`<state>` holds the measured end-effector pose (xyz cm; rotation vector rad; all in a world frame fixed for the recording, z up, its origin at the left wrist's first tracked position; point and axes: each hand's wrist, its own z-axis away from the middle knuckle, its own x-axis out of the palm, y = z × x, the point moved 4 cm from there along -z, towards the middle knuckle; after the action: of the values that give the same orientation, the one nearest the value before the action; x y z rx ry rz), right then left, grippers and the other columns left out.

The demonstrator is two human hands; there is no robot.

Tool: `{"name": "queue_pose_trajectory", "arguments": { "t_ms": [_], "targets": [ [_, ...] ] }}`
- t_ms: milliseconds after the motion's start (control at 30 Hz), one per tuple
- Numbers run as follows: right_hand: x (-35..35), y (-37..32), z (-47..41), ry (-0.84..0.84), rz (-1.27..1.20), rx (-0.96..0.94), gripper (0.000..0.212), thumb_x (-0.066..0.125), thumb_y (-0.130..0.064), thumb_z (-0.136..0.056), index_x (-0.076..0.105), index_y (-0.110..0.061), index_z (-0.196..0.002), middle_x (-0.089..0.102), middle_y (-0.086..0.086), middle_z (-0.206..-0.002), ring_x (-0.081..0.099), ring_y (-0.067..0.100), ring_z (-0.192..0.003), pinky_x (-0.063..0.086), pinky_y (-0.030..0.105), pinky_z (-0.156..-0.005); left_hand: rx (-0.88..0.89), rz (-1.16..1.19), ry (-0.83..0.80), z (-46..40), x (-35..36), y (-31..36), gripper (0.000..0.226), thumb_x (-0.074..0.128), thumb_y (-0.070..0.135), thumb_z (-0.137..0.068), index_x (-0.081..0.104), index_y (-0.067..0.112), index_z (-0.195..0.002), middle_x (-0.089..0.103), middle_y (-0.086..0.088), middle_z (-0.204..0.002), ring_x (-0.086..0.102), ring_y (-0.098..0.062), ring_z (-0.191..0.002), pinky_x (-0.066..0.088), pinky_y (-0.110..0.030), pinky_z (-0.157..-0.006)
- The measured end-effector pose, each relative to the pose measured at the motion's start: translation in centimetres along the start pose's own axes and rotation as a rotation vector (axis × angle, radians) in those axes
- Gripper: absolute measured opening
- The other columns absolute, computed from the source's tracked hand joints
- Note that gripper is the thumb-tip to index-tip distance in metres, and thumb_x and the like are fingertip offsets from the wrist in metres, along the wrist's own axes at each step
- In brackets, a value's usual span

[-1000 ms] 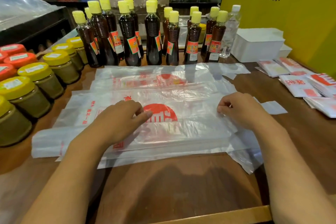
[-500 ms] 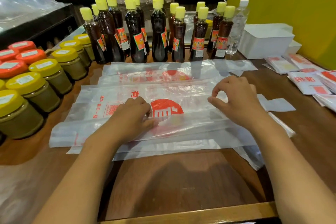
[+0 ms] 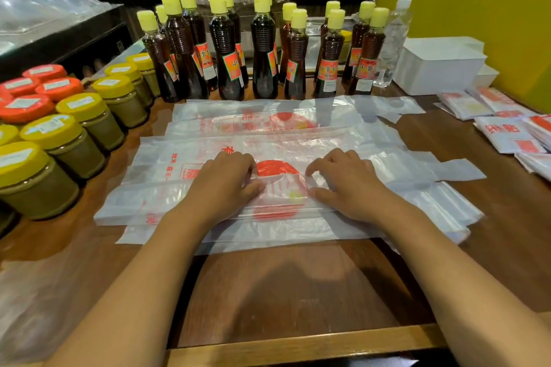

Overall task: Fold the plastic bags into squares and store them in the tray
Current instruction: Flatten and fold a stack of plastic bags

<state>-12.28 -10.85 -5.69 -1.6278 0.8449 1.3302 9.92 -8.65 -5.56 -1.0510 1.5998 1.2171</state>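
wooden counter (image 3: 298, 292) in a shop, brown and glossy, with a lighter wooden edge nearest you and a yellow wall panel with dark printed characters behind it on the right. take the top plastic bag (image 3: 277, 185) as your landmark: it lies flat on a stack of similar translucent bags with red print, in the middle of the counter, with a red disc printed at its centre.

your left hand (image 3: 222, 185) rests on the bag just left of the red disc, fingers curled, thumb and fingertips pinching the near fold of the film where it has been turned up over the lower half of the disc. your right hand (image 3: 348, 185) sits just right of the disc, thumb and forefinger forming a loop and pinching the same folded edge. the two hands are near each other, with the disc between them.

behind the bag stands a row of dark bottles (image 3: 262, 50) with yellow caps and red labels. left of the bag are squat jars (image 3: 74, 140) with yellow lids, and further left some with orange lids. behind and right of the bag sits the white tray (image 3: 438, 65), against the yellow panel, beside a clear bottle. right of the bag, near the counter's edge, lie several folded bags (image 3: 507, 137), small flat white packets with red print, on the wood and not in the tray.
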Motion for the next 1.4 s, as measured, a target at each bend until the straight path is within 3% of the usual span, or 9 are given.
{"name": "queue_pose_trajectory", "arguments": {
  "t_ms": [133,300,467,633,733,900,1033,1167,1400],
  "targets": [
    [-0.1,-0.1,0.4,-0.013,-0.005,0.035,0.051,0.061,-0.047,-0.093,0.04,-0.043,-0.139,0.036,-0.006,-0.148,0.029,0.021,-0.137,0.022,0.043,-0.111,0.05,0.063,-0.001,0.4,0.1,0.8,0.009,0.059,0.033,-0.098,0.055,0.027,-0.102,0.057,0.009,-0.101,0.045,-0.016,-0.096,0.037,-0.039,-0.091],
    [-0.6,-1.1,0.2,0.037,-0.198,-0.049,0.067,0.067,-0.049,-0.088,0.035,-0.042,-0.146,0.054,-0.013,-0.135,0.043,0.015,-0.127,0.024,0.04,-0.106,0.104,0.265,-0.011,0.4,0.2,1.7,0.013,0.061,0.019,-0.098,0.057,0.029,-0.106,0.066,0.01,-0.095,0.059,-0.015,-0.09,0.045,-0.045,-0.098],
    [-0.9,-2.0,-0.8,0.136,-0.216,-0.106,0.04,0.061,-0.052,-0.092,0.055,-0.042,-0.129,0.066,-0.015,-0.109,0.056,0.01,-0.105,0.027,0.035,-0.096,0.174,0.345,0.067,0.3,-0.1,2.2,0.02,0.063,0.02,-0.098,0.057,0.038,-0.106,0.065,0.014,-0.099,0.057,-0.011,-0.093,0.043,-0.047,-0.098],
    [-1.2,-0.3,-1.1,0.106,-0.13,-0.021,0.007,0.065,-0.046,-0.092,0.065,-0.039,-0.093,0.061,-0.017,-0.082,0.056,0.008,-0.086,0.029,0.035,-0.088,0.046,0.212,-0.017,-0.1,0.7,0.6,0.012,0.063,0.034,-0.098,0.055,0.033,-0.107,0.063,0.012,-0.089,0.053,-0.007,-0.083,0.039,-0.04,-0.099],
    [-1.2,1.6,-0.9,0.072,-0.084,0.045,0.011,0.064,-0.043,-0.094,0.063,-0.034,-0.087,0.06,-0.016,-0.08,0.053,0.011,-0.087,0.02,0.034,-0.081,0.008,0.135,-0.029,-0.1,0.8,-0.3,0.014,0.061,0.043,-0.098,0.052,0.032,-0.102,0.06,0.011,-0.086,0.05,-0.012,-0.082,0.036,-0.039,-0.092],
    [-0.9,2.4,-0.6,0.116,-0.082,0.095,0.018,0.064,-0.049,-0.093,0.06,-0.034,-0.085,0.061,-0.011,-0.087,0.052,0.015,-0.093,0.022,0.039,-0.084,-0.034,0.039,-0.001,0.5,0.9,-0.2,0.017,0.059,0.045,-0.098,0.051,0.031,-0.104,0.056,0.012,-0.088,0.046,-0.014,-0.087,0.031,-0.037,-0.082],
    [-1.1,2.1,-0.8,0.166,-0.08,0.053,0.012,0.059,-0.044,-0.098,0.063,-0.036,-0.089,0.059,-0.012,-0.09,0.051,0.014,-0.096,0.022,0.039,-0.085,-0.118,0.042,-0.045,1.1,0.8,-0.3,0.022,0.055,0.052,-0.098,0.047,0.034,-0.107,0.056,0.009,-0.096,0.047,-0.019,-0.098,0.031,-0.038,-0.086],
    [-1.4,1.5,-0.8,0.199,-0.064,-0.001,0.013,0.057,-0.041,-0.1,0.066,-0.036,-0.091,0.06,-0.013,-0.089,0.05,0.013,-0.095,0.017,0.037,-0.082,-0.171,-0.021,-0.01,1.9,0.0,0.3,0.042,0.036,0.056,-0.104,0.044,0.025,-0.131,0.063,-0.004,-0.118,0.051,-0.027,-0.113,0.033,-0.044,-0.096],
    [-1.5,0.4,-1.0,0.18,-0.107,-0.057,0.012,0.062,-0.04,-0.097,0.066,-0.037,-0.087,0.062,-0.013,-0.085,0.049,0.008,-0.086,0.013,0.033,-0.076,-0.133,-0.052,0.01,2.3,0.1,1.7,0.042,0.06,0.036,-0.098,0.039,0.023,-0.132,0.065,-0.007,-0.105,0.059,-0.029,-0.094,0.051,-0.044,-0.088]
  ]
}}
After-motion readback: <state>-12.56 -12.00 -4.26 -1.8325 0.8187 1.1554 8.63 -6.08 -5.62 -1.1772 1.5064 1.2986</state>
